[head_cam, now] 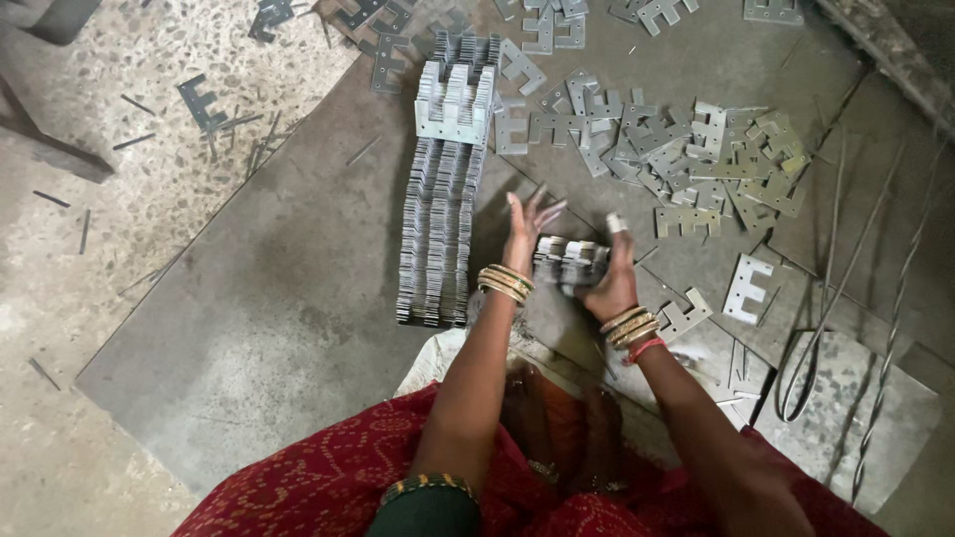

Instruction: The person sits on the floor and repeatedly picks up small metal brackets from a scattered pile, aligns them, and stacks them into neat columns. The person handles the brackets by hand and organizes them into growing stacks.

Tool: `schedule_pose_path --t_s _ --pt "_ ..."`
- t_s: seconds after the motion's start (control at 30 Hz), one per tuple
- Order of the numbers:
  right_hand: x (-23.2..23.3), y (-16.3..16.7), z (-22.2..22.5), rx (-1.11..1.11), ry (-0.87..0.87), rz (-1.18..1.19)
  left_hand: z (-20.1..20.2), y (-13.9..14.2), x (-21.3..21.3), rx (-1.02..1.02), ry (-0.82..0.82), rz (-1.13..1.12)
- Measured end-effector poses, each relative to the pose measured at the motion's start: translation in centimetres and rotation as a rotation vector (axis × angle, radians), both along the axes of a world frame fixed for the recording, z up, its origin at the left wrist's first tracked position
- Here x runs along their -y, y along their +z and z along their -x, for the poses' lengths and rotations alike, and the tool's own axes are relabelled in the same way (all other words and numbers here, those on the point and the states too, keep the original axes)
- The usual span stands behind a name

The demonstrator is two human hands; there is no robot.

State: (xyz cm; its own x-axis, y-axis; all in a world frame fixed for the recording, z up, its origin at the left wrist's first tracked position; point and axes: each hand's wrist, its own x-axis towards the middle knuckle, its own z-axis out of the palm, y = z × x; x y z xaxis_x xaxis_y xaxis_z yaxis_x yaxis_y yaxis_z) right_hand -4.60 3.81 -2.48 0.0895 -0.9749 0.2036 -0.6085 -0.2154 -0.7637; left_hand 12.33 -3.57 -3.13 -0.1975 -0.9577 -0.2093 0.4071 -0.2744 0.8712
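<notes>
From the head camera, your right hand (609,283) is closed around a small bundle of E-shaped metal plates (571,261), while your left hand (524,231) presses its palm against the bundle's other end, fingers spread. You look to be squaring up a gathered handful. The bundle sits between both hands, just right of the long stacked row of plates (441,204) on the steel sheet (279,328). Setting it down calls for keeping the edges aligned. Loose plates (696,159) lie scattered beyond your hands.
</notes>
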Motion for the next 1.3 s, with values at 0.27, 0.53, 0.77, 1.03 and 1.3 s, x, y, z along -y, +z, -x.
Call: schedule_pose_path --t_s 0.27,0.53,0.77,1.03,1.3 --pt "1.0 1.0 -0.4 0.009 -0.01 -0.041 -0.1 1.7 0.6 -0.005 -0.078 -0.081" --pt "0.3 3.0 0.6 -0.161 0.023 -0.11 1.0 -0.5 0.3 -0.004 -0.007 -0.054" --pt "2.8 3.2 1.4 -0.559 0.125 -0.219 3.5 -1.5 -5.8 0.844 0.408 0.368" --pt "4.7 2.5 1.4 -0.639 0.215 -0.195 3.5 -1.4 -5.2 0.932 0.38 0.49" --pt "10.3 6.5 -4.6 -0.457 0.208 0.068 -3.9 3.3 0.9 1.225 0.224 0.261"
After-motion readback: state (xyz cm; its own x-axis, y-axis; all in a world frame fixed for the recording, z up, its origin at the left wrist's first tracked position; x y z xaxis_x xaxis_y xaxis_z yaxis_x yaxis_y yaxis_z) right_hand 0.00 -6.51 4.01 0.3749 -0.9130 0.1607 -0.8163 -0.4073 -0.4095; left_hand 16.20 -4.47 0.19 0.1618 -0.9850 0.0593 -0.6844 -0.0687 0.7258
